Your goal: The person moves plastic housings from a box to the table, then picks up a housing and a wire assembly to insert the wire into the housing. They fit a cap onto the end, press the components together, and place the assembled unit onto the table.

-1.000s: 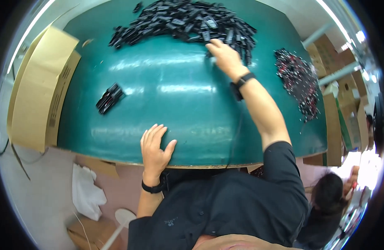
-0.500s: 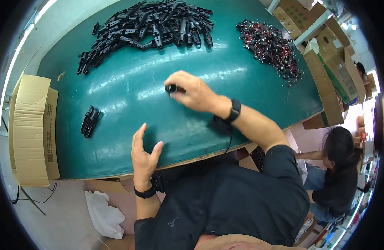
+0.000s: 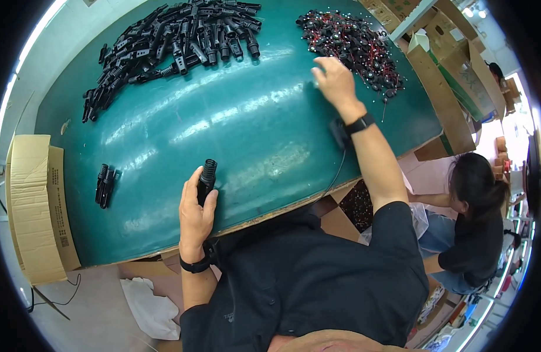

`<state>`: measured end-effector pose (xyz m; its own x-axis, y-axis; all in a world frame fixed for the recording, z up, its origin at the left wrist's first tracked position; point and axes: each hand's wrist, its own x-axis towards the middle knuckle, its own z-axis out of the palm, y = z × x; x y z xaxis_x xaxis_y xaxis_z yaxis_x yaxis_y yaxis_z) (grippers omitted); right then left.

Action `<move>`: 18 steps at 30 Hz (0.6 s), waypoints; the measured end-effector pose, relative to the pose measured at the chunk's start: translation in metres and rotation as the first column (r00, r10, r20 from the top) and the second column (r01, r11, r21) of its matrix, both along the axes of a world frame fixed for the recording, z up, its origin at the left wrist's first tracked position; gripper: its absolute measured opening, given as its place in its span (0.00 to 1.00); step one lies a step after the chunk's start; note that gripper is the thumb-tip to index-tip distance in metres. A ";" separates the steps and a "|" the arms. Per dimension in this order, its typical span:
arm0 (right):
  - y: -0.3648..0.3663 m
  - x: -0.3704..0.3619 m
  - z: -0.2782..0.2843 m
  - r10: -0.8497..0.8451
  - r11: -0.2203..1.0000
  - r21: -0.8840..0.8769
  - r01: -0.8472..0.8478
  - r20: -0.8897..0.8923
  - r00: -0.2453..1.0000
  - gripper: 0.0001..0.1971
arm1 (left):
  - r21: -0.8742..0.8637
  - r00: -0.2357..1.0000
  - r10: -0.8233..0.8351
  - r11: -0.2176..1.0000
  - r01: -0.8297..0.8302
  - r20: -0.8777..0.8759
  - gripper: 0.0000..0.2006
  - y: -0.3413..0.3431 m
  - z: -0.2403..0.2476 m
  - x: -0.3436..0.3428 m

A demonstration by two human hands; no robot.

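A black plastic tubular housing, ribbed like a spring at its top end, is in my left hand near the front edge of the table. The fingers and thumb close around its lower part, which they partly hide. At the far right, my right hand is stretched over the table with fingers and thumb apart, holding nothing that shows. It is nearest to a heap of small round black parts with red wires. A few similar black housings lie together to the left.
A large pile of black housings covers the far left of the green table. Cardboard boxes stand at the left edge and right edge. Another person in dark clothing sits at the right.
The black housing has passed from my right hand into my left. My right hand has moved away toward the wired parts and opened. The whole view has shifted slightly.
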<state>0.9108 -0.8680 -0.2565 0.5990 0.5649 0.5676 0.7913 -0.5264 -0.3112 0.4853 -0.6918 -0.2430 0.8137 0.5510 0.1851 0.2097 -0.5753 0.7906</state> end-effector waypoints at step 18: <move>-0.012 -0.021 -0.004 0.077 0.947 -0.288 -0.139 -0.217 0.973 0.11 | -0.018 0.998 0.043 0.999 -0.042 0.047 0.26 0.000 -0.014 -0.004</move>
<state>0.8897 -0.8799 -0.2606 0.6086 0.7575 0.2364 0.7860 -0.5347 -0.3102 0.4809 -0.6917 -0.2574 0.7800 0.5883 0.2130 0.1961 -0.5532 0.8097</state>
